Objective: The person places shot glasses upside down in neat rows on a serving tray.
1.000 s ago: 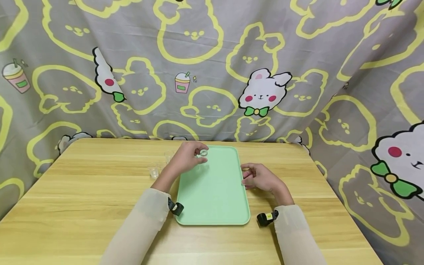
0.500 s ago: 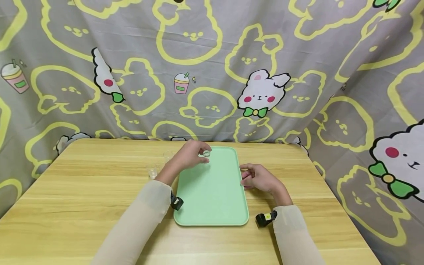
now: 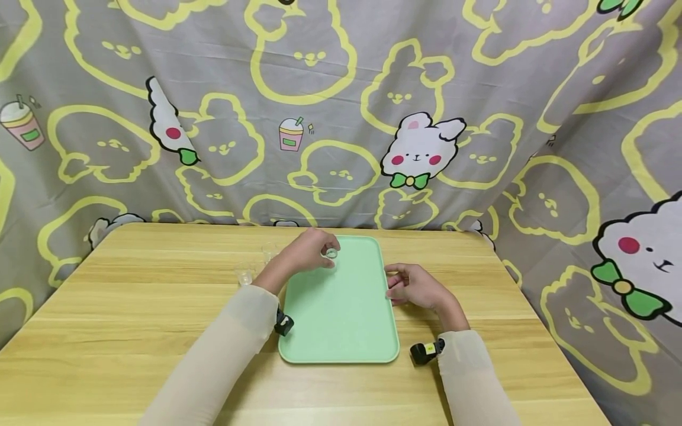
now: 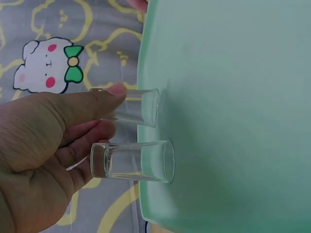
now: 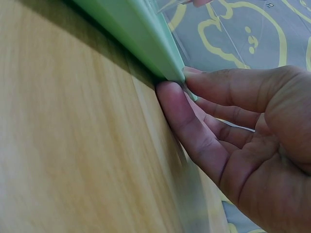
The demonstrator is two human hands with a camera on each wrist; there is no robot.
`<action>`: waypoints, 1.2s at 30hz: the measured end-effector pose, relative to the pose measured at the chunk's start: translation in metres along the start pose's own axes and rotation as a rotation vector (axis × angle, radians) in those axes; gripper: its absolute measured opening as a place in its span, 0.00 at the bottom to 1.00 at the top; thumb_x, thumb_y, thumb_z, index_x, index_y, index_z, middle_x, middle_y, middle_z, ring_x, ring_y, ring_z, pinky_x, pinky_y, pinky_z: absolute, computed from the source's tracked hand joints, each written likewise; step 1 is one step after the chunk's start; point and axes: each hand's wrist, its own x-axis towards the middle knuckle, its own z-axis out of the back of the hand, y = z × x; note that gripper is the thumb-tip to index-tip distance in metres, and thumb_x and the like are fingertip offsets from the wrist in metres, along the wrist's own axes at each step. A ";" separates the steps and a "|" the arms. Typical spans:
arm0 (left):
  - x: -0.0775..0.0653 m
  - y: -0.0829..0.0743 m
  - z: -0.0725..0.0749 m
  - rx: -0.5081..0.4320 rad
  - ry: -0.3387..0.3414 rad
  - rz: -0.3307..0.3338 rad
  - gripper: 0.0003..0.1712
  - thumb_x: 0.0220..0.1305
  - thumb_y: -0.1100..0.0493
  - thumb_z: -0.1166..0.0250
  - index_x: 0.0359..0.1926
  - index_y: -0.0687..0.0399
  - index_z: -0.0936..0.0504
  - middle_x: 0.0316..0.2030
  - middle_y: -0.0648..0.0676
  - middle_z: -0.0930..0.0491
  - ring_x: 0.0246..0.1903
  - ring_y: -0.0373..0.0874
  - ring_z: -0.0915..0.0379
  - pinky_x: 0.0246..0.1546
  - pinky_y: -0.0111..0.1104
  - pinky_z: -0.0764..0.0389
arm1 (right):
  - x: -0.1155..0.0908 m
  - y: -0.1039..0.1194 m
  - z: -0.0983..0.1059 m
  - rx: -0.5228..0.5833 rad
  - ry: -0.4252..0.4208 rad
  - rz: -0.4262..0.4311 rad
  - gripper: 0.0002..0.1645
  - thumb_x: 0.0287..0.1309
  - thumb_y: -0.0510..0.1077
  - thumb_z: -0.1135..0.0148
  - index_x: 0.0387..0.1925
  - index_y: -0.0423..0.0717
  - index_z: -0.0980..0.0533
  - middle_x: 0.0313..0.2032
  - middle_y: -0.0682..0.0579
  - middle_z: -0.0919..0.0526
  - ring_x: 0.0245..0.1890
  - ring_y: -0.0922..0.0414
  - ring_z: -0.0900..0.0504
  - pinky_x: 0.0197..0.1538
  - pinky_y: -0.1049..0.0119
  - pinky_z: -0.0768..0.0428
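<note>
My left hand [image 3: 314,251] is over the far left part of a pale green tray [image 3: 343,307]. It pinches a small clear shot glass [image 4: 133,108] between thumb and fingers, base up and rim toward the tray. A second shot glass [image 4: 136,161], also base up, appears beside it in the left wrist view, overlapping the fingertips; in the head view the hand hides it. At the tray's right edge, my right hand [image 3: 418,287] grips the rim, thumb on top and a finger [image 5: 177,104] below, close to the table.
Left of the tray, more clear glasses [image 3: 245,277] stand on the wooden table [image 3: 133,331], partly behind the left forearm. A patterned grey curtain [image 3: 213,118] hangs along the table's far and right sides.
My left hand shifts slightly right, then its glass comes a little nearer and lower over the tray. The right hand keeps its grip on the rim.
</note>
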 end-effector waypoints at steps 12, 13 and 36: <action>0.000 0.000 0.002 0.014 0.033 -0.002 0.21 0.54 0.65 0.21 0.50 0.62 0.14 0.40 0.54 0.15 0.38 0.45 0.21 0.45 0.38 0.19 | 0.002 0.001 0.000 -0.002 0.002 0.002 0.37 0.63 0.27 0.37 0.72 0.31 0.37 0.43 0.38 0.24 0.38 0.50 0.17 0.43 0.54 0.12; 0.000 0.000 0.002 0.011 0.037 -0.001 0.21 0.55 0.65 0.21 0.51 0.62 0.14 0.40 0.54 0.15 0.39 0.45 0.21 0.45 0.38 0.19 | 0.002 0.001 0.000 -0.002 0.001 0.003 0.37 0.63 0.27 0.37 0.72 0.31 0.37 0.43 0.38 0.24 0.38 0.50 0.17 0.43 0.54 0.12; -0.007 0.000 0.020 0.032 0.064 0.018 0.25 0.60 0.60 0.23 0.57 0.61 0.17 0.49 0.59 0.16 0.47 0.52 0.18 0.50 0.39 0.18 | 0.001 -0.001 0.000 -0.005 0.005 0.002 0.38 0.63 0.27 0.37 0.72 0.30 0.38 0.44 0.37 0.24 0.39 0.50 0.17 0.43 0.54 0.12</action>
